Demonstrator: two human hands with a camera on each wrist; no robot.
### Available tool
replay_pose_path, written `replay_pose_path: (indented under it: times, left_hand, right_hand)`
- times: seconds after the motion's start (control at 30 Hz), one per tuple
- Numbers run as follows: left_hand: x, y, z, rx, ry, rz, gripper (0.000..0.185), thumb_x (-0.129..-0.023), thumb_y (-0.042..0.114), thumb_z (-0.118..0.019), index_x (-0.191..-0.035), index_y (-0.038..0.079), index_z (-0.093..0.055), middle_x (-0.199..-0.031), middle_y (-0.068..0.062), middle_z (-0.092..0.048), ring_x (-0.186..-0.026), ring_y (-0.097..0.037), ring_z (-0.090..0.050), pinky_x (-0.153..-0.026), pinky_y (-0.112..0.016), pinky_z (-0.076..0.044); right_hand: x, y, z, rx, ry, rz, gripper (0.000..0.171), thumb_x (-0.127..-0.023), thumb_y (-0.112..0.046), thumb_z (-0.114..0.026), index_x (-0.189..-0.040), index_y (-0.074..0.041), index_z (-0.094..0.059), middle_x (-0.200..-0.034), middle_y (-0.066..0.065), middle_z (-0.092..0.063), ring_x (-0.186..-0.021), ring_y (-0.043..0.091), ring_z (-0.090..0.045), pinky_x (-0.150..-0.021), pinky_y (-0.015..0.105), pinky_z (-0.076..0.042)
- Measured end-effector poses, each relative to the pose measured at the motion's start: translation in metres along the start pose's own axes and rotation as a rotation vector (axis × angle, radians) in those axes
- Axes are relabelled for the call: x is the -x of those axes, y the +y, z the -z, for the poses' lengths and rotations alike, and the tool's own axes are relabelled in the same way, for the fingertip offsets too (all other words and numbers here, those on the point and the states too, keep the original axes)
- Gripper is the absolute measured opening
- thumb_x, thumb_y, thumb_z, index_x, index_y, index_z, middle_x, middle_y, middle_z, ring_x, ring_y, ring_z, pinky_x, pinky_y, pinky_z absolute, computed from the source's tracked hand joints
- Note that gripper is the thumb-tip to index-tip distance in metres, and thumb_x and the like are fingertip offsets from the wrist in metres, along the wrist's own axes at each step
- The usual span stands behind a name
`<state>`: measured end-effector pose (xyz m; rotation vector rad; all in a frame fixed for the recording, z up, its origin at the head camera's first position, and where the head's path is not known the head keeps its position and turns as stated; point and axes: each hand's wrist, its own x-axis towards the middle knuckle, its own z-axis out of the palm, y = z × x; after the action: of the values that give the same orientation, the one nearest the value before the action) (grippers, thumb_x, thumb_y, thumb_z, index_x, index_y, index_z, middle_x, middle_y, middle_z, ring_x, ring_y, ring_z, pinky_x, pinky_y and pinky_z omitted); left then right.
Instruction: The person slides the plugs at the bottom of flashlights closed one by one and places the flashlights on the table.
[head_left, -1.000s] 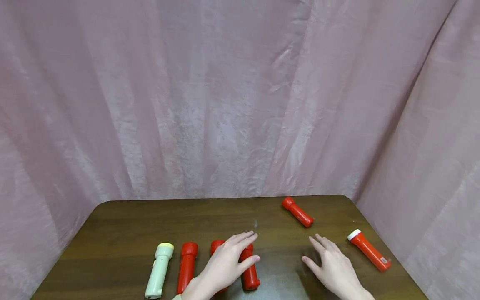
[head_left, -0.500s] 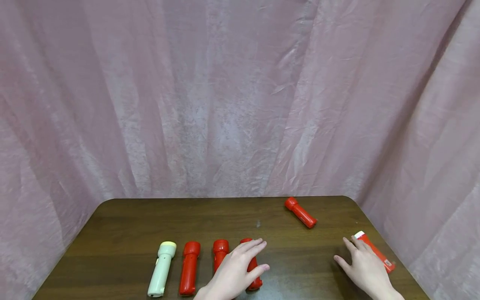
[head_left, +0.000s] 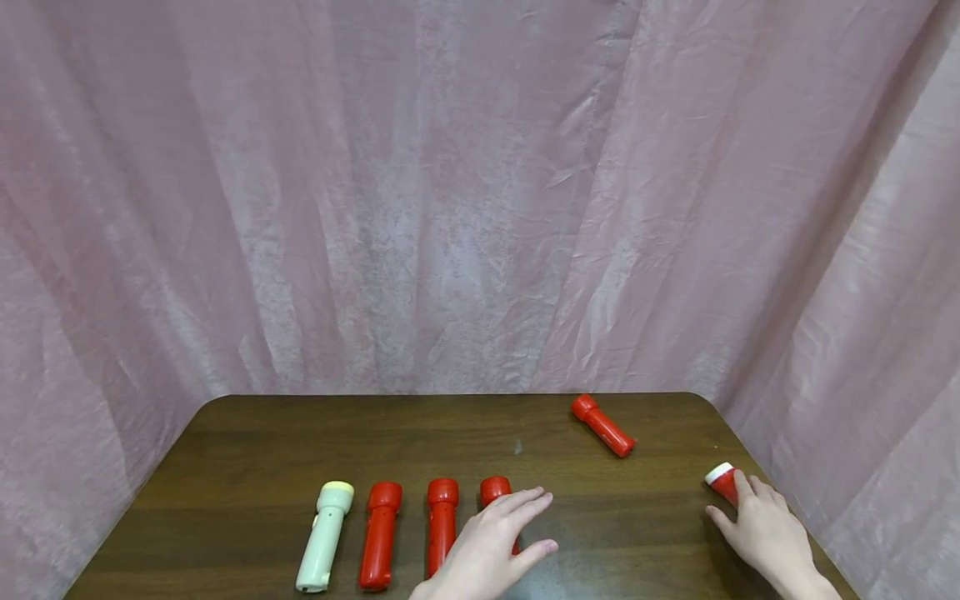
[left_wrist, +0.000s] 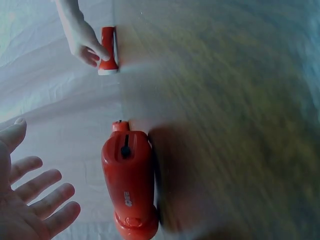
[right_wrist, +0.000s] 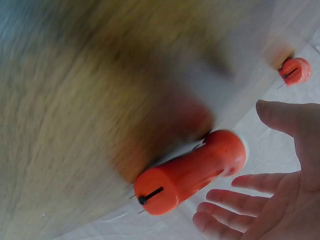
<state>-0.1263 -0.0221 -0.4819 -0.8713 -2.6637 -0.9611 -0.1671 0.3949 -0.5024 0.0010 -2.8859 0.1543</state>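
- On the right edge of the table (head_left: 247,450), the right hand (head_left: 768,533) hovers over the white-capped red flashlight (head_left: 723,483); grip spread, fingers straight, not curled round the barrel in the right wrist view.
- Left hand (head_left: 491,546) sits flat and spread over the fourth flashlight (head_left: 495,490) of the front row, no clear contact in the left wrist view.
- Row beside it: cream flashlight (head_left: 324,533), two red flashlights (head_left: 381,533), side by side, apart.
- Lone red flashlight (head_left: 602,426) lies angled near the far edge.
- Judgement: rigid plastic, light, smooth, round, likely to roll; best taken across mid-barrel, thumb opposite fingers.
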Motion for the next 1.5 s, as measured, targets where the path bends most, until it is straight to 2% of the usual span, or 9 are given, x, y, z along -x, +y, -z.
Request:
replay_pose_path:
  times: [0.1, 0.23, 0.4, 0.57, 0.77, 0.93, 1.13, 1.37, 1.5]
  left_hand:
    - [0.000, 0.001, -0.002, -0.004, 0.002, -0.012, 0.054, -0.102, 0.051, -0.064, -0.148, 0.023, -0.061, -0.151, 0.002, -0.063, -0.137, -0.024, -0.063, -0.104, -0.040, -0.059]
    - [0.000, 0.002, -0.004, -0.014, 0.004, -0.031, 0.053, -0.103, 0.050, -0.064, -0.148, 0.022, -0.061, -0.149, 0.001, -0.065, -0.134, -0.022, -0.065, -0.102, -0.038, -0.060]
    - [-0.002, 0.004, -0.009, -0.051, 0.023, -0.072, 0.051, -0.102, 0.048, -0.066, -0.145, 0.022, -0.064, -0.145, 0.002, -0.068, -0.130, -0.021, -0.068, -0.100, -0.035, -0.061]
    - [-0.004, 0.008, -0.013, -0.060, 0.035, -0.107, 0.049, -0.102, 0.046, -0.067, -0.144, 0.021, -0.065, -0.143, 0.003, -0.069, -0.128, -0.019, -0.069, -0.099, -0.033, -0.060]
    - [-0.007, 0.018, -0.017, -0.005, 0.002, -0.099, 0.049, -0.103, 0.046, -0.066, -0.146, 0.024, -0.063, -0.145, 0.005, -0.068, -0.130, -0.017, -0.067, -0.102, -0.032, -0.059]
    - [-0.011, 0.023, -0.023, -0.011, 0.021, -0.140, 0.048, -0.102, 0.044, -0.067, -0.145, 0.023, -0.064, -0.142, 0.006, -0.069, -0.127, -0.015, -0.068, -0.099, -0.029, -0.059]
    - [-0.013, 0.026, -0.029, -0.024, 0.047, -0.176, 0.045, -0.101, 0.042, -0.069, -0.141, 0.022, -0.067, -0.136, 0.006, -0.072, -0.122, -0.012, -0.071, -0.096, -0.025, -0.059]
    - [-0.016, 0.029, -0.036, -0.028, 0.074, -0.192, 0.042, -0.100, 0.040, -0.071, -0.138, 0.021, -0.069, -0.132, 0.007, -0.074, -0.119, -0.008, -0.072, -0.091, -0.021, -0.059]
    - [-0.018, 0.032, -0.039, -0.008, 0.072, -0.190, 0.042, -0.100, 0.039, -0.072, -0.138, 0.021, -0.069, -0.131, 0.007, -0.075, -0.118, -0.008, -0.072, -0.091, -0.021, -0.059]
  right_hand:
    - [-0.002, 0.005, -0.001, -0.011, 0.001, -0.008, 0.078, -0.090, -0.033, -0.079, -0.135, 0.023, -0.048, -0.125, 0.050, -0.056, -0.111, 0.069, -0.056, -0.083, 0.075, -0.053]
    - [-0.004, 0.009, 0.000, -0.021, 0.013, -0.010, 0.072, -0.087, -0.027, -0.081, -0.128, 0.024, -0.051, -0.106, 0.043, -0.064, -0.091, 0.062, -0.064, -0.070, 0.069, -0.055]
    - [-0.008, 0.011, 0.000, -0.012, 0.024, -0.003, 0.054, -0.083, -0.021, -0.084, -0.110, 0.018, -0.058, -0.086, 0.029, -0.065, -0.073, 0.052, -0.066, -0.058, 0.062, -0.054]
    - [-0.013, 0.011, 0.002, -0.005, 0.067, 0.024, 0.036, -0.077, -0.016, -0.088, -0.091, 0.006, -0.063, -0.076, 0.016, -0.063, -0.063, 0.037, -0.064, -0.053, 0.055, -0.050]
    - [-0.015, 0.008, 0.006, -0.002, 0.048, 0.040, 0.028, -0.074, -0.012, -0.087, -0.083, 0.001, -0.063, -0.071, 0.011, -0.061, -0.061, 0.031, -0.061, -0.051, 0.053, -0.046]
    - [-0.015, -0.002, 0.008, -0.013, 0.009, 0.042, 0.023, -0.076, -0.013, -0.082, -0.080, -0.002, -0.062, -0.068, 0.007, -0.057, -0.060, 0.025, -0.056, -0.051, 0.047, -0.043]
    - [-0.013, -0.023, 0.014, -0.044, -0.013, 0.067, 0.026, -0.078, -0.015, -0.085, -0.080, -0.004, -0.062, -0.069, 0.003, -0.056, -0.060, 0.020, -0.051, -0.051, 0.039, -0.039]
    - [-0.007, -0.050, 0.026, -0.125, -0.090, 0.056, 0.032, -0.081, -0.020, -0.086, -0.099, 0.002, -0.071, -0.076, 0.002, -0.064, -0.064, 0.018, -0.055, -0.054, 0.036, -0.042]
    - [-0.004, -0.070, 0.033, -0.185, -0.098, 0.059, 0.035, -0.081, -0.022, -0.087, -0.104, 0.000, -0.073, -0.079, 0.002, -0.071, -0.067, 0.015, -0.061, -0.056, 0.034, -0.046]
